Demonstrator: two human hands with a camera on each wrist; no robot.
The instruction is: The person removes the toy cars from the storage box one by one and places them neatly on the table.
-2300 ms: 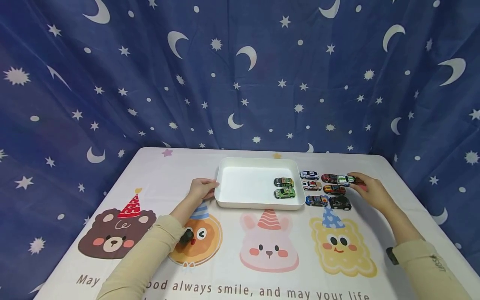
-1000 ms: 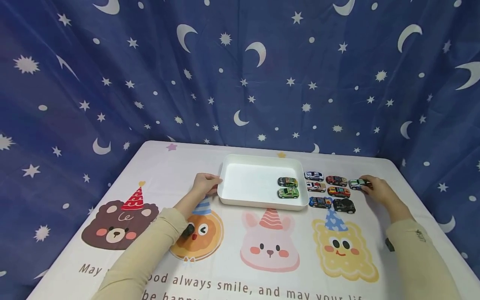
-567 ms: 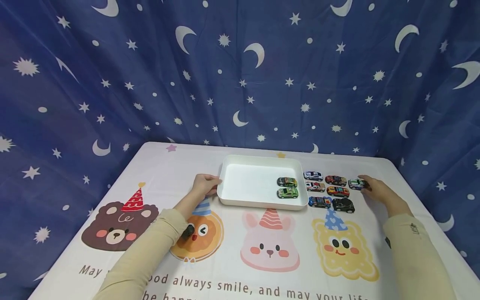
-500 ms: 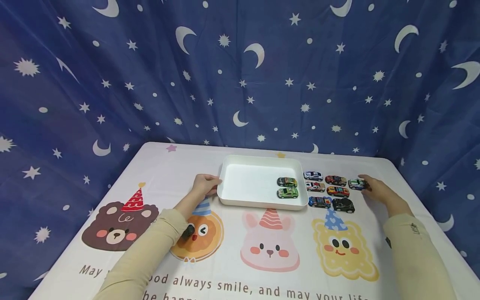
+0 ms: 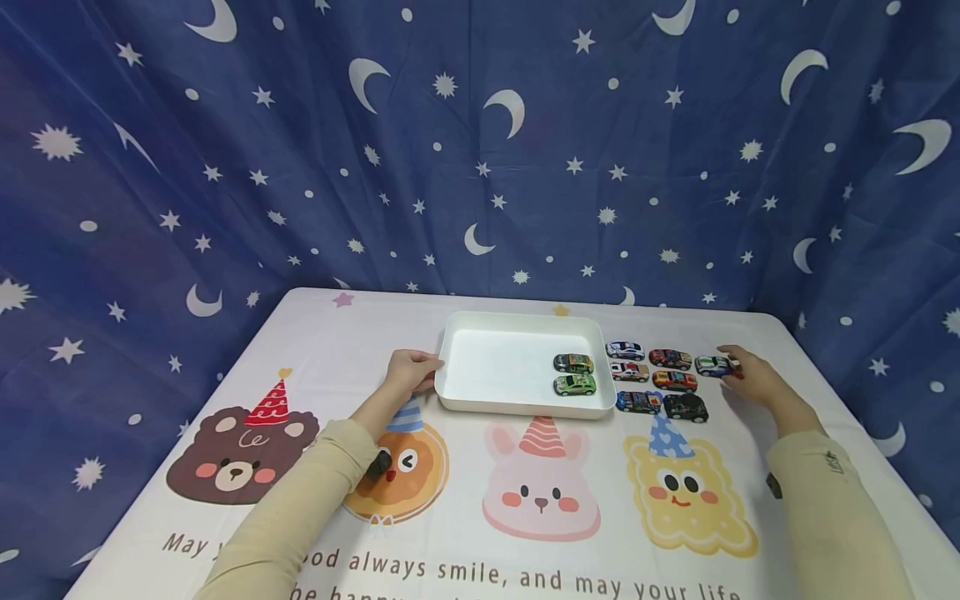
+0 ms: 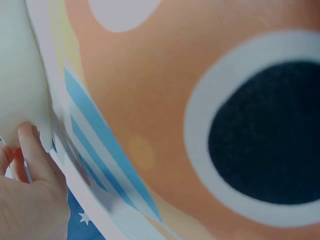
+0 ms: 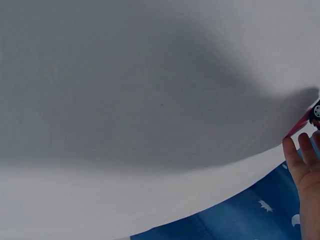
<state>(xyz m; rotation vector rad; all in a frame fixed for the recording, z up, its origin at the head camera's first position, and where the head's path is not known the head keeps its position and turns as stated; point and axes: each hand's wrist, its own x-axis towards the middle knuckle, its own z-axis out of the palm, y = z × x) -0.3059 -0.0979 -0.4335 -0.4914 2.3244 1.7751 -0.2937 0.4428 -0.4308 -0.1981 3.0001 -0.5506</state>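
My left hand [image 5: 411, 371] pinches the left rim of a white rectangular tray [image 5: 480, 408]; the left wrist view shows bent fingers [image 6: 34, 150] at the tray's wall [image 6: 22, 65]. Two green toy cars, one darker [image 5: 573, 363] and one lighter [image 5: 575, 385], sit inside at its right end. My right hand [image 5: 759, 385] is just right of a white-and-green toy car [image 5: 712, 366] standing on the table. Its fingers are spread around that car's rear, apparently without a grip. In the right wrist view the fingers [image 7: 296, 160] look extended, below a partly cut-off car wheel [image 7: 317, 112].
Right of the tray stand several more toy cars in rows: white ones [image 5: 625, 350], a dark red one [image 5: 670, 358], an orange-red one [image 5: 675, 381], a blue one [image 5: 638, 402] and a black one [image 5: 686, 407]. A starry blue curtain [image 5: 480, 167] hangs behind the table.
My right hand has moved right with the white-and-green car, set it down beside the dark red one and loosened its fingers. My left hand keeps its hold on the tray.
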